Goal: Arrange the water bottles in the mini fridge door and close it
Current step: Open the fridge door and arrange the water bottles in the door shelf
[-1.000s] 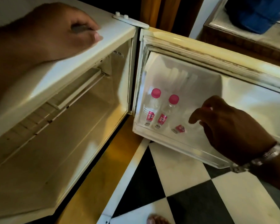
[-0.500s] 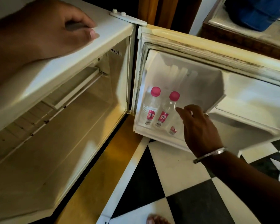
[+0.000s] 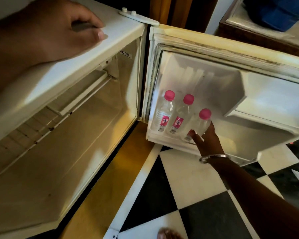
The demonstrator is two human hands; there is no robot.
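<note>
The mini fridge [image 3: 86, 54] stands open, its door [image 3: 231, 49] swung out to the right. In the door's bottom shelf [image 3: 162, 140] two clear water bottles with pink caps stand upright side by side: the first bottle [image 3: 164, 112] nearest the hinge and the second bottle [image 3: 180, 118] to its right. A third bottle [image 3: 199, 124] with a pink cap stands just right of them, and my right hand [image 3: 206, 138] grips its lower body. My left hand [image 3: 47, 33] rests on the fridge's top, fingers curled at its front edge.
The fridge interior [image 3: 62, 144] holds only a wire shelf. The floor is black and white checked tile [image 3: 188, 183] with a yellow strip by the fridge. A toe [image 3: 167, 234] shows at the bottom. A blue object [image 3: 280, 11] sits on a ledge at top right.
My right hand has dropped from the third bottle's top to its lower body, uncovering its pink cap. The bottle now stands upright beside the other two. The left hand stays put.
</note>
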